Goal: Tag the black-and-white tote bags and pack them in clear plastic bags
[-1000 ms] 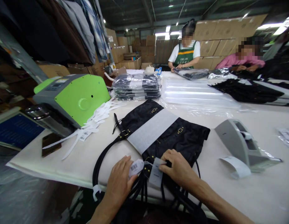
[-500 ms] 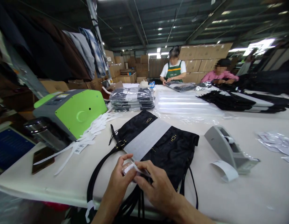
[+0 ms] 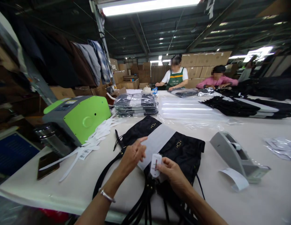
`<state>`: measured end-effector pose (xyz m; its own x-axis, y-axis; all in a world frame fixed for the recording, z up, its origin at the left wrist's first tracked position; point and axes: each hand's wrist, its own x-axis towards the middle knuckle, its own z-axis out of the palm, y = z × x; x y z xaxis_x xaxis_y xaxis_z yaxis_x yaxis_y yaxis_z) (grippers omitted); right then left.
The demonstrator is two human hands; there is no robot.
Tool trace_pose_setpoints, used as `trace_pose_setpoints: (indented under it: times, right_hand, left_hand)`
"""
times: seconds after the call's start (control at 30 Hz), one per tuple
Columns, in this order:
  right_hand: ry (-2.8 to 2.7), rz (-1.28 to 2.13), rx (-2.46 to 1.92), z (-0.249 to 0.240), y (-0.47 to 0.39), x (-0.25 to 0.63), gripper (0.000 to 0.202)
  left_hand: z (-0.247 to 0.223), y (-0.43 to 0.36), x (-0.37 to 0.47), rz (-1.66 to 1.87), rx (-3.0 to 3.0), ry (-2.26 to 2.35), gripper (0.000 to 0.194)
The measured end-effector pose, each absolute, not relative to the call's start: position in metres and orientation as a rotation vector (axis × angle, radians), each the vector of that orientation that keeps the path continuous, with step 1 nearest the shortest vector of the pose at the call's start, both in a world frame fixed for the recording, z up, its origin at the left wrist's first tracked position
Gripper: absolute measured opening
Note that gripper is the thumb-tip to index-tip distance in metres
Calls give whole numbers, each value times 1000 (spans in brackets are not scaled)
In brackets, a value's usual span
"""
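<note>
A black fabric bag (image 3: 190,149) lies on the table with a pale grey band (image 3: 157,139) across it. It has small gold fittings, and its black straps (image 3: 142,203) trail toward me over the table's front edge. Between the thumb and fingers of my right hand (image 3: 172,172) is a white hang tag (image 3: 155,165) with a small dark and reddish print, held over the near edge of the bag. My left hand (image 3: 133,154) hovers by the band, holding nothing, its index finger stretched out and the others loosely bent.
To the right stands a grey tape dispenser (image 3: 237,156) with a white strip hanging off. On the left are a green machine (image 3: 89,117), white label strips (image 3: 98,132), a flask (image 3: 53,140) and a phone (image 3: 48,165). Wrapped bags (image 3: 136,104) and clear plastic sleeves (image 3: 187,109) lie behind; two people work beyond.
My left hand has let go of the small white thing and moved up and away. My right hand now holds the white tag face up. The view has tilted upward slightly.
</note>
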<state>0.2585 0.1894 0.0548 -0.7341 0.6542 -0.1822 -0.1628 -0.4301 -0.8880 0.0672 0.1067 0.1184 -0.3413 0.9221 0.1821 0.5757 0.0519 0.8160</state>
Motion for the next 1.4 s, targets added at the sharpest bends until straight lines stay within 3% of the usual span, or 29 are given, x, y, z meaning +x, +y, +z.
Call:
trace_pose_setpoints:
  times: [0.07, 0.17, 0.27, 0.4, 0.57, 0.7, 0.8, 0.87, 1.0, 1.1, 1.3, 1.4]
  right_hand:
    - [-1101, 2091, -818, 48, 203, 260, 39]
    - [-1034, 1879, -940, 43, 219, 266, 36]
    - [-1292, 1638, -1018, 39, 226, 274, 30]
    - [-1520, 1401, -1073, 22, 238, 284, 35]
    - [-1571, 1482, -1049, 11, 282, 297, 44]
    - [-1761, 1663, -1101, 16, 323, 303, 47]
    - [-1922, 1608, -1141, 12, 337, 304, 54]
    - [-2035, 1387, -1188, 8, 334, 305, 56]
    - [-2201, 512, -1043, 10, 309, 309, 54]
    - [-2282, 227, -830, 13, 286, 309, 47]
    - [-2731, 332, -856, -13, 272, 305, 51]
    - [-2758, 335, -916, -26, 275, 306, 54]
  left_hand:
    - [109, 121, 27, 1115, 1504, 2413, 46]
    - [92, 143, -28, 916, 1355, 2706, 53]
    - [80, 159, -61, 713, 1228, 2733, 54]
    - [73, 159, -70, 502, 1189, 2698, 35]
    - [62, 99, -48, 353, 1128, 2709, 34]
    - [55, 24, -20, 379, 1148, 2565, 39]
    - [62, -2, -8, 575, 1096, 2540, 40]
    - [67, 1, -8, 671, 1009, 2609, 38]
    - [72, 36, -12, 654, 954, 2666, 44]
    - [72, 60, -8, 625, 1009, 2689, 33]
    - [59, 73, -5, 620, 1042, 2717, 39]
    - [52, 70, -11, 566, 974, 2699, 32]
